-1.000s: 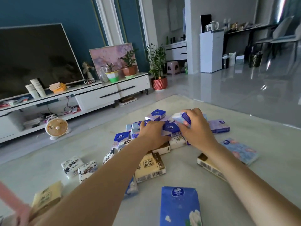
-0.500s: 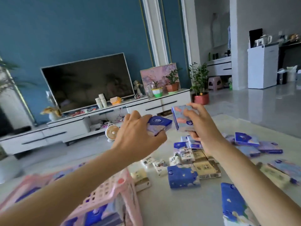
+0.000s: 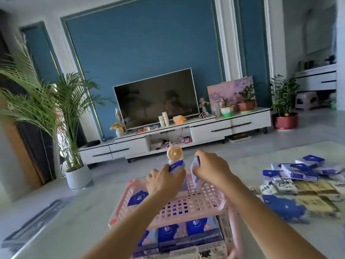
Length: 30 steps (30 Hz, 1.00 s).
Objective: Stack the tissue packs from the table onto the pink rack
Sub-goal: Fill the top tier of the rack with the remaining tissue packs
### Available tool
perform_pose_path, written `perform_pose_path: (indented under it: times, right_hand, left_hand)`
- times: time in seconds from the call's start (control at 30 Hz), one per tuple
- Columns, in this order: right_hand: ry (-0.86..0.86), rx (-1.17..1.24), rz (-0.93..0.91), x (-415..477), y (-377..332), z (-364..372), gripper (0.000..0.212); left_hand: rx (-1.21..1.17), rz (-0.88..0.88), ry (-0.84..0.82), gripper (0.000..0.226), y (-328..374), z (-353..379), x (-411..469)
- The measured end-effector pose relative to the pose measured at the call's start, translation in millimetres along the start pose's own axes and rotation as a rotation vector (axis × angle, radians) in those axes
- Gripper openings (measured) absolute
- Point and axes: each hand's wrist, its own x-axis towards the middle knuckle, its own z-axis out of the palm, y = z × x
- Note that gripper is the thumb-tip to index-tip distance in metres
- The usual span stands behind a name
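At lower centre, the left hand (image 3: 164,184) pinches a dark blue plastic-wrapped tissue pack (image 3: 176,166) and the right hand (image 3: 211,170) grips a paler blue pack (image 3: 195,166). Both are held just over the far edge of the pink lattice plastic rack (image 3: 186,206), likely to land beside the lone blue pack (image 3: 138,197) on its top shelf. Loose packs (image 3: 298,184) wait on the pale table (image 3: 74,221) at right

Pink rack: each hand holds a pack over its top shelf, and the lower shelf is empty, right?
No. Head view: the rack's lower shelf is full of packs; left hand and right hand each hold a pack over the top shelf.
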Motion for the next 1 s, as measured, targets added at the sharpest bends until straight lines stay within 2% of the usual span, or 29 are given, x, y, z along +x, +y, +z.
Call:
perform_pose_path:
  times: [0.03, 0.1, 0.2, 0.3, 0.4, 0.47, 0.6, 0.8, 0.9, 1.0]
  right_hand:
    - [-0.015, -0.067, -0.003, 0.8, 2.1, 0.3, 0.013]
    - [-0.062, -0.215, -0.011, 2.2, 8.5, 2.5, 0.010]
    - [-0.189, -0.426, -0.052, 7.2, 20.9, 8.6, 0.034]
    - [-0.293, -0.274, -0.014, 10.7, 29.6, 6.5, 0.043]
    - [-0.381, -0.137, -0.057, 11.3, 37.0, -2.8, 0.036]
    - [-0.438, -0.109, -0.097, 11.0, 40.0, -5.7, 0.033]
    - [-0.479, -0.147, -0.158, 13.7, 44.8, -1.8, 0.046]
    - [-0.456, -0.065, -0.155, 17.6, 50.8, 2.6, 0.048]
    - [-0.415, -0.049, -0.145, 20.2, 52.6, 8.2, 0.051]
    - [-0.403, -0.026, -0.115, 19.9, 51.0, 12.6, 0.058]
  left_hand:
    - [0.012, 0.009, 0.004, 0.043, 11.5, 2.8, -1.3]
    - [0.051, 0.005, -0.028, 0.047, 30.1, 13.3, -1.7]
    - [0.129, -0.037, -0.100, 0.060, 41.6, 27.8, -6.0]
    - [0.059, 0.048, -0.065, 0.057, 33.0, 28.9, -10.2]
    - [-0.038, 0.254, -0.203, 0.052, 19.6, 25.8, -8.0]
    - [-0.053, 0.338, -0.361, 0.061, 12.2, 23.7, -1.7]
    - [0.059, 0.416, -0.543, 0.096, 3.9, 11.8, 15.6]
    - [0.128, 0.483, -0.597, 0.115, 13.3, 0.1, 30.2]
    - [0.252, 0.560, -0.551, 0.094, 19.6, -6.5, 34.6]
    - [0.195, 0.521, -0.445, 0.082, 12.0, -17.0, 38.8]
